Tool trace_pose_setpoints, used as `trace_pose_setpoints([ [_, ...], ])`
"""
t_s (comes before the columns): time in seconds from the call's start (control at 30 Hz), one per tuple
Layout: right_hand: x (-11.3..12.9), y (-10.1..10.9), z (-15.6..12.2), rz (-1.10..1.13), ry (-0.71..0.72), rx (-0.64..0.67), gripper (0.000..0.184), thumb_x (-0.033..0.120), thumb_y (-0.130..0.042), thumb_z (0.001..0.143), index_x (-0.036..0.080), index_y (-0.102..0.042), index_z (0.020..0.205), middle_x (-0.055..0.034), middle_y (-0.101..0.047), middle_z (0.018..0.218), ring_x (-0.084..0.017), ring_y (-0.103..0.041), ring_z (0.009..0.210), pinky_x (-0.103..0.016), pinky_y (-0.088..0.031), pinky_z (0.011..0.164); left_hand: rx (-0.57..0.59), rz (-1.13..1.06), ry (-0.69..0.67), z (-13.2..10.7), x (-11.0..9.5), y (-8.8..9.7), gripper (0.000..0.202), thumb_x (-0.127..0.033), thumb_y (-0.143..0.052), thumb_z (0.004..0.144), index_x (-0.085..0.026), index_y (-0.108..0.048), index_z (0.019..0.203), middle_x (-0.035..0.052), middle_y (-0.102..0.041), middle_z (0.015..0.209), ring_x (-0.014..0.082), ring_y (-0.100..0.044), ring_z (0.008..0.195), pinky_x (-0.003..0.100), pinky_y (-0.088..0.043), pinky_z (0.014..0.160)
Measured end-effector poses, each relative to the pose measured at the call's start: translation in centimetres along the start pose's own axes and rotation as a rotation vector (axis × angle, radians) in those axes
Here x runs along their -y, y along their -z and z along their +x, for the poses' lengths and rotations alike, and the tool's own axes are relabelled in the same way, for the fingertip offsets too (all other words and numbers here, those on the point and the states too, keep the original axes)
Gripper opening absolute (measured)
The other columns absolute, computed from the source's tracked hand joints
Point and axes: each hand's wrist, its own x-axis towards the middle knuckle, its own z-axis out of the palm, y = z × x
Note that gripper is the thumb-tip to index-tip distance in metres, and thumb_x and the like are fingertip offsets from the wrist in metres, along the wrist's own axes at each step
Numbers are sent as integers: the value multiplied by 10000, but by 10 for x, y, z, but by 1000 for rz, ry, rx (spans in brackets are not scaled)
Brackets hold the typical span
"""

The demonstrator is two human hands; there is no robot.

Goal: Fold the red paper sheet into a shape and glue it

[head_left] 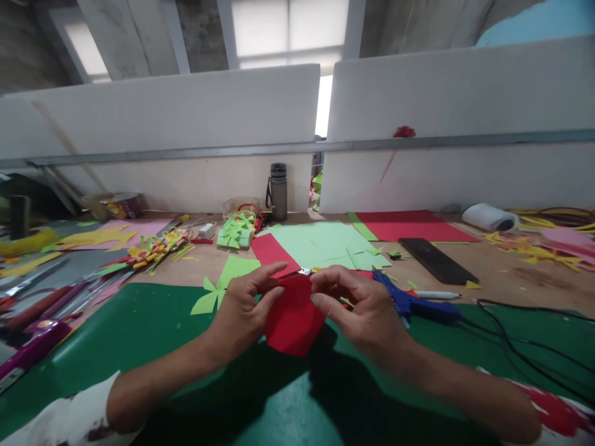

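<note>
A piece of red paper (295, 322) with cut edges is held up between my hands above the green mat. My left hand (246, 303) pinches its left edge, thumb in front. At the paper's right edge, my right hand (360, 303) is closed, with thumb and fingertips gripping it. Just behind lies another red paper strip (275, 253) over pale green sheets (320, 241). A blue glue gun (413, 303) rests right of my right hand. Left of my left hand are light green leaf cut-outs (209, 297).
A dark bottle (279, 192) stands against the white panel. On the right are a black phone (437, 260), a white pen (437, 295), a red sheet (413, 226) and a black cord (520, 341). Paper flowers (158, 248) and tools (37, 347) crowd the left side.
</note>
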Motion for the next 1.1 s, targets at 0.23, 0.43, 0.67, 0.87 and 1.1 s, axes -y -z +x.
trace_pose_setpoints([
  [0.23,0,7,5,-212,13,71,110,134,-585,776,198,-627,855,-8,-660,848,-148,-595,779,-286,-468,696,12,180,-310,0,2,4,360,-87,-522,835,-206,-575,1170,32,-738,901,153,-701,793,236,-563,710],
  [0.43,-7,3,2,-134,46,59,114,100,-566,770,193,-608,717,24,-640,693,-118,-588,637,-228,-455,576,-57,312,-365,-4,5,8,355,-107,-561,828,-219,-532,1164,44,-687,981,158,-651,893,271,-523,803],
  [0.67,-22,2,-6,-292,553,-58,113,89,-535,830,196,-572,826,-48,-660,805,-173,-634,807,-287,-503,694,-129,282,-309,-12,-3,9,98,-130,-595,782,-196,-523,773,33,-588,881,168,-587,829,285,-484,731],
  [0.87,-25,-2,-8,-212,573,-34,144,73,-505,835,204,-558,857,-54,-648,811,-181,-633,809,-322,-530,734,-113,304,-356,-16,-3,9,138,-117,-572,792,-201,-548,686,54,-616,992,203,-581,936,356,-473,821],
  [1.1,-30,-7,-10,-151,489,-43,149,59,-544,822,204,-568,845,-37,-649,790,-161,-636,762,-303,-530,711,-64,87,-282,-14,-2,2,130,-79,-584,758,-196,-607,707,54,-671,893,195,-614,866,354,-494,778],
])
